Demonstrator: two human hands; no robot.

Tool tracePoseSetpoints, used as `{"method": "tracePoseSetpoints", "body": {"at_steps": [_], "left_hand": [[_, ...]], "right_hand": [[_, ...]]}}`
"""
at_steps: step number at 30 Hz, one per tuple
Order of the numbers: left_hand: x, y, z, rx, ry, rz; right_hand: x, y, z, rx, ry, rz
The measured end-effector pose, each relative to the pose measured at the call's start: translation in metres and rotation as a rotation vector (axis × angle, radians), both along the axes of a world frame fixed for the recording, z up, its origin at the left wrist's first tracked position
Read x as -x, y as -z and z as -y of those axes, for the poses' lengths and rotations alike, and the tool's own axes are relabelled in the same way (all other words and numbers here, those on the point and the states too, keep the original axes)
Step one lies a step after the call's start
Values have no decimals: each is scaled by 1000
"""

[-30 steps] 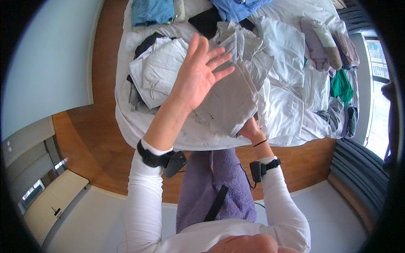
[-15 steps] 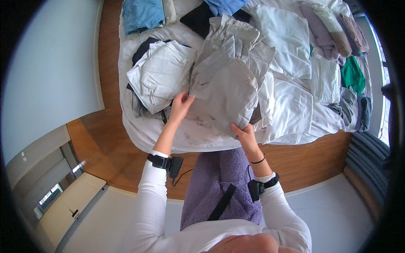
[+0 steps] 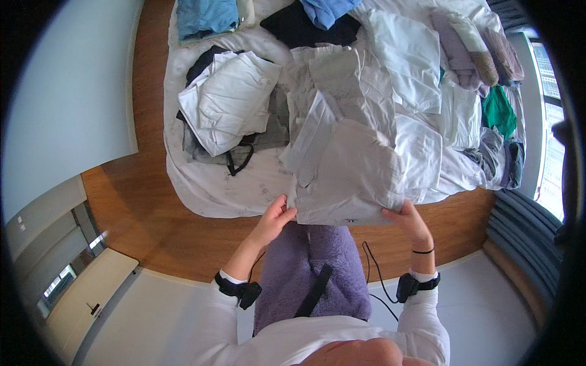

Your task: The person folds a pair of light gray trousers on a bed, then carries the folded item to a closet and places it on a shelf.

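Note:
A light grey garment, apparently a shirt (image 3: 360, 161), is stretched between my two hands at the near edge of the bed. My left hand (image 3: 276, 221) pinches its near left corner, thumb on top. At its near right corner, my right hand (image 3: 410, 221) grips the edge the same way. The shirt's far part lies over other pale, crumpled clothes (image 3: 336, 73). To the left is a pile of folded white clothes (image 3: 235, 97) on top of dark and grey garments, with a black strap (image 3: 241, 161) hanging out. Fingertips under the fabric are hidden.
The bed (image 3: 207, 192) also bears blue garments (image 3: 207, 21), a black garment (image 3: 299, 27), white garments (image 3: 409, 67) on the right, rolled clothes (image 3: 458, 55) and a green cloth (image 3: 499, 113). Dark cables (image 3: 375, 268) hang beside my legs. Grey curtains (image 3: 525, 226) hang by the window.
Both hands have drawn the shirt toward me and spread its near edge, the right hand moving rightward. More of the grey garments left of it now shows.

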State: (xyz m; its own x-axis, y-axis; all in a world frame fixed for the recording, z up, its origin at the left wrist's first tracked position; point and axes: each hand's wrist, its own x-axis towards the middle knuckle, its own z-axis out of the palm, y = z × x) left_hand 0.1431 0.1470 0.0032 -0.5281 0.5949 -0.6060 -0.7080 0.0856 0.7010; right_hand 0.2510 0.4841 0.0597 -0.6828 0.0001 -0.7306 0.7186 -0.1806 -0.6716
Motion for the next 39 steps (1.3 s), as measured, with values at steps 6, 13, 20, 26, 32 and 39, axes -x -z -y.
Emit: {"method": "tracePoseSetpoints", "body": {"at_steps": [6, 13, 20, 26, 32, 39], "left_hand": [[-18, 26, -17, 373, 99, -411], [28, -24, -80, 136, 603, -1385], [49, 34, -150, 136, 1013, -1542], [45, 70, -152, 106, 943, -1657], [40, 73, -151, 150, 1003, -1696], [47, 69, -150, 109, 953, -1636]], "right_hand": [[-30, 32, 20, -23, 236, -53], [-34, 25, 12, -32, 106, -21], [-54, 17, -5, -67, -207, 71], [-54, 31, -1, -108, -267, 73], [-21, 28, -24, -368, -329, -86], [173, 61, -37, -420, 80, -561]]}}
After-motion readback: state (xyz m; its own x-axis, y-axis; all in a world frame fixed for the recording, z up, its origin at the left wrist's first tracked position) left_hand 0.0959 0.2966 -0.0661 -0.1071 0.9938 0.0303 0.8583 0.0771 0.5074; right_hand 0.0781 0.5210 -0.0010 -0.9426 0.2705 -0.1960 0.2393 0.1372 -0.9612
